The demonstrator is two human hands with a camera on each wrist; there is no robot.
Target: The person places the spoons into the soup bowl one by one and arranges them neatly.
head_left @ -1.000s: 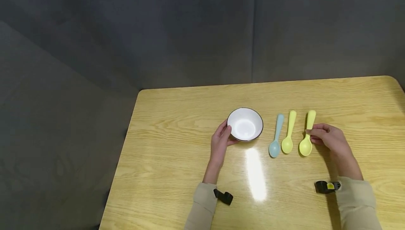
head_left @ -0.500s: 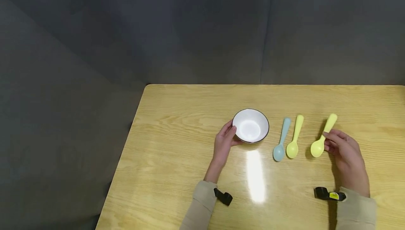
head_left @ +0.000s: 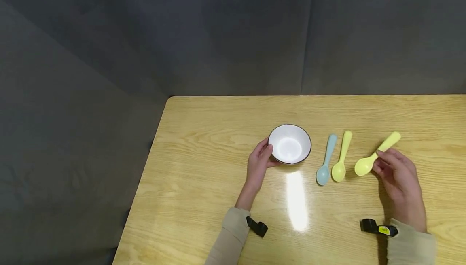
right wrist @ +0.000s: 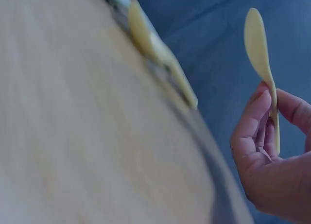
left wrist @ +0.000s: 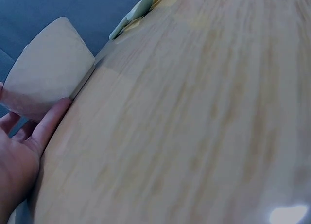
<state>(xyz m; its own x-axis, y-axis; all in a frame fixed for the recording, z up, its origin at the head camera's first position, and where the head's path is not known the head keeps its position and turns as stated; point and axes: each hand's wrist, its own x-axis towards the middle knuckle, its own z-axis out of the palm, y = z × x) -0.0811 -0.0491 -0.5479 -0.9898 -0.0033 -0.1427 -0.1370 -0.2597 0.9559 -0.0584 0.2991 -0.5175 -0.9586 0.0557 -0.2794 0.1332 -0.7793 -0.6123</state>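
Note:
A white bowl with a dark rim (head_left: 290, 144) is held at its left side by my left hand (head_left: 257, 167), thumb at the rim and fingers against the outer wall. In the left wrist view, the bowl (left wrist: 51, 68) looks upright, its base at the table. My right hand (head_left: 399, 176) pinches a yellow spoon (head_left: 364, 166) between thumb and fingers, near the middle. That spoon (right wrist: 257, 44) is raised off the table, handle slanting to the upper right in the head view. Between bowl and right hand lie a light blue spoon (head_left: 323, 174) and a second yellow spoon (head_left: 339, 172), side by side.
The wooden table (head_left: 204, 168) has its far edge against a dark grey curtain (head_left: 233, 34). Its left edge slants down the head view. A bright reflection shines on the tabletop below the bowl.
My right hand has lifted the right-hand yellow spoon off the table, shifted it rightward and turned its handle to the right. The left hand keeps its hold on the bowl; the head view has shifted.

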